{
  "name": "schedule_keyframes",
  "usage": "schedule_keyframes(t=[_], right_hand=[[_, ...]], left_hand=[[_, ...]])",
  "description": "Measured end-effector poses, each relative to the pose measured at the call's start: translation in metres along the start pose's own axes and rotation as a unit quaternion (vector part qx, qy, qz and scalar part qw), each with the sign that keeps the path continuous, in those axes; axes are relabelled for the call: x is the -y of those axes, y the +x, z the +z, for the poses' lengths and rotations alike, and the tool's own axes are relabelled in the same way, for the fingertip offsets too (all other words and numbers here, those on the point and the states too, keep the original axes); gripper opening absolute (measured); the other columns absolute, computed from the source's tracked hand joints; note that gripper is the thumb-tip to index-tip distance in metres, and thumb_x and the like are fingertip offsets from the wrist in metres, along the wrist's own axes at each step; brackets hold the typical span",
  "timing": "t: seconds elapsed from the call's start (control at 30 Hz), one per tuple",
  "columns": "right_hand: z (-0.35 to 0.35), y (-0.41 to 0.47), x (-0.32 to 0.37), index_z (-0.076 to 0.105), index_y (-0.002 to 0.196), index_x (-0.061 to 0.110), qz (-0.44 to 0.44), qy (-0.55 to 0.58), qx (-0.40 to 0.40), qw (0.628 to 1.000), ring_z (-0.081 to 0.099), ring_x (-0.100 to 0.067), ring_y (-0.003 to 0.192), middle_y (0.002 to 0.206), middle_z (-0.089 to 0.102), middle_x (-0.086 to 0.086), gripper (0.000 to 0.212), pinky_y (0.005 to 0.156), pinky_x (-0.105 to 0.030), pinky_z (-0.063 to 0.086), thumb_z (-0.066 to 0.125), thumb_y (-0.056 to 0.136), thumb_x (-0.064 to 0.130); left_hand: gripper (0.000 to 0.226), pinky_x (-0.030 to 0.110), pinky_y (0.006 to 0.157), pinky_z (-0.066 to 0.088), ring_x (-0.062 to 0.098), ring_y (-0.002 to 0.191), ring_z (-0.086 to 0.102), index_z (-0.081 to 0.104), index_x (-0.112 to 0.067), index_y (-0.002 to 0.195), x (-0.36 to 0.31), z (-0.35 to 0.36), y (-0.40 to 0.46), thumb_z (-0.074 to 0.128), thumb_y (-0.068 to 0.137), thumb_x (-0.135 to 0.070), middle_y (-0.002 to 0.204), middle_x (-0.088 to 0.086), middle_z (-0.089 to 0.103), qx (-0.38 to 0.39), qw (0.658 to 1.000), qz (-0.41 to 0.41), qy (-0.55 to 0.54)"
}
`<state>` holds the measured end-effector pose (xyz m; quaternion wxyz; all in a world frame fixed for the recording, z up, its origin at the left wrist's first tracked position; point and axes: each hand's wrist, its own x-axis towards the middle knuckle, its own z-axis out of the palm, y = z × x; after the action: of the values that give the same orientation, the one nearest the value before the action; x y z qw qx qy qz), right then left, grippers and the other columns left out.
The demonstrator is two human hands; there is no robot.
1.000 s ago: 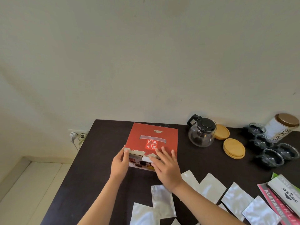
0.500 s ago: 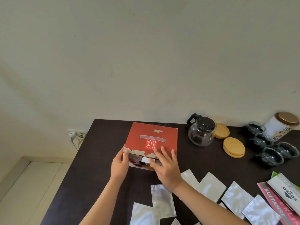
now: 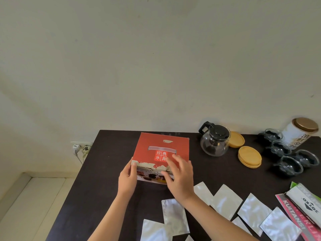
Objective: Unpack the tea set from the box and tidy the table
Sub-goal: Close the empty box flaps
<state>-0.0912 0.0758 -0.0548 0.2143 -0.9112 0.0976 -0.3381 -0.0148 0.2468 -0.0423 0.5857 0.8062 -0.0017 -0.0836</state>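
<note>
Clearly the red box (image 3: 161, 154), left of the glass teapot (image 3: 214, 140), could tip or tear further, since the left hand (image 3: 127, 180) merely grips its near corner while the right hand (image 3: 178, 174) rests spread-fingered on its torn lid edge.

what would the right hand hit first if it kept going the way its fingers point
The right hand already lies on the red box, fingers aimed up-left over its top. Past the box, likely only bare table and then the wall, though depth is unclear.

place: home | cues: dark table (image 3: 111, 171), wall socket (image 3: 81, 146) (plugs in), teapot (image 3: 214, 141)
</note>
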Motion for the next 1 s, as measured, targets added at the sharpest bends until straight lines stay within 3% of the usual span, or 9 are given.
schedule_keyframes(t=[0.13, 0.23, 0.33, 0.5, 0.6, 0.73, 0.87, 1.0], right_hand=[[-0.006, 0.003, 0.002, 0.033, 0.144, 0.018, 0.188, 0.006, 0.058, 0.98, 0.031, -0.033, 0.137, 0.15, 0.031, -0.017, 0.102, 0.108, -0.061, 0.022, 0.08, 0.062, 0.058], [-0.006, 0.001, -0.001, 0.005, 0.152, 0.02, 0.284, 0.127, 0.118, 0.943, 0.023, -0.025, 0.143, 0.157, 0.015, -0.008, 0.122, 0.109, -0.047, 0.037, 0.074, 0.063, 0.066], [-0.003, 0.006, -0.01, 0.005, 0.153, 0.021, 0.284, 0.164, 0.123, 0.937, 0.033, -0.018, 0.139, 0.154, 0.025, -0.003, 0.122, 0.102, -0.037, 0.047, 0.068, 0.061, 0.072], [0.0, 0.04, -0.023, 0.007, 0.153, 0.019, 0.269, 0.166, 0.119, 0.941, 0.032, -0.018, 0.14, 0.154, 0.027, -0.003, 0.118, 0.106, -0.034, 0.04, 0.077, 0.066, 0.058], [0.005, 0.068, -0.035, 0.011, 0.153, 0.019, 0.27, 0.17, 0.118, 0.94, 0.034, -0.017, 0.137, 0.151, 0.031, -0.002, 0.114, 0.104, -0.03, 0.037, 0.079, 0.068, 0.053], [0.018, 0.1, -0.047, 0.023, 0.147, 0.026, 0.266, 0.177, 0.13, 0.939, 0.045, -0.012, 0.126, 0.138, 0.043, 0.004, 0.106, 0.101, -0.035, 0.046, 0.076, 0.063, 0.062], [0.034, 0.113, -0.058, 0.019, 0.148, 0.027, 0.272, 0.16, 0.166, 0.934, 0.043, -0.014, 0.13, 0.142, 0.041, 0.005, 0.115, 0.101, -0.044, 0.047, 0.061, 0.058, 0.083], [0.038, 0.112, -0.058, 0.011, 0.151, 0.024, 0.277, 0.144, 0.167, 0.935, 0.038, -0.018, 0.135, 0.149, 0.034, 0.001, 0.121, 0.104, -0.044, 0.045, 0.052, 0.057, 0.088]], left_hand=[[0.041, 0.032, 0.099, 0.045, 0.014, 0.117, 0.054, 0.05, -0.02, 0.136, 0.001, -0.002, 0.001, 0.04, 0.098, -0.035, 0.126, -0.003, 0.06, 0.007, 1.0, 0.003, 0.001], [0.039, 0.031, 0.099, 0.046, 0.013, 0.116, 0.055, 0.05, -0.021, 0.135, 0.002, 0.0, 0.004, 0.041, 0.099, -0.032, 0.125, -0.003, 0.061, 0.006, 1.0, 0.007, 0.005], [0.038, 0.02, 0.089, 0.047, 0.008, 0.108, 0.056, 0.052, -0.018, 0.134, -0.002, 0.004, 0.006, 0.041, 0.099, -0.029, 0.119, -0.006, 0.062, 0.004, 1.0, 0.02, 0.01], [0.037, 0.024, 0.092, 0.048, 0.007, 0.11, 0.057, 0.052, -0.02, 0.135, -0.018, 0.014, 0.033, 0.04, 0.1, -0.028, 0.119, -0.006, 0.064, 0.014, 1.0, 0.024, 0.01], [0.035, 0.019, 0.083, 0.046, 0.007, 0.106, 0.058, 0.053, -0.023, 0.132, -0.032, 0.023, 0.06, 0.039, 0.1, -0.028, 0.112, -0.009, 0.065, 0.035, 0.998, 0.03, 0.031], [0.037, 0.023, 0.085, 0.046, 0.011, 0.104, 0.057, 0.051, -0.022, 0.134, -0.043, 0.033, 0.09, 0.037, 0.101, -0.029, 0.112, -0.006, 0.063, 0.027, 0.998, 0.024, 0.045], [0.037, 0.022, 0.08, 0.045, 0.012, 0.101, 0.057, 0.05, -0.022, 0.133, -0.039, 0.036, 0.105, 0.036, 0.1, -0.032, 0.109, -0.005, 0.062, 0.034, 0.996, 0.025, 0.083], [0.038, 0.024, 0.076, 0.046, 0.014, 0.098, 0.058, 0.049, -0.02, 0.132, -0.034, 0.038, 0.108, 0.035, 0.1, -0.035, 0.109, -0.001, 0.063, 0.034, 0.994, 0.029, 0.101]])
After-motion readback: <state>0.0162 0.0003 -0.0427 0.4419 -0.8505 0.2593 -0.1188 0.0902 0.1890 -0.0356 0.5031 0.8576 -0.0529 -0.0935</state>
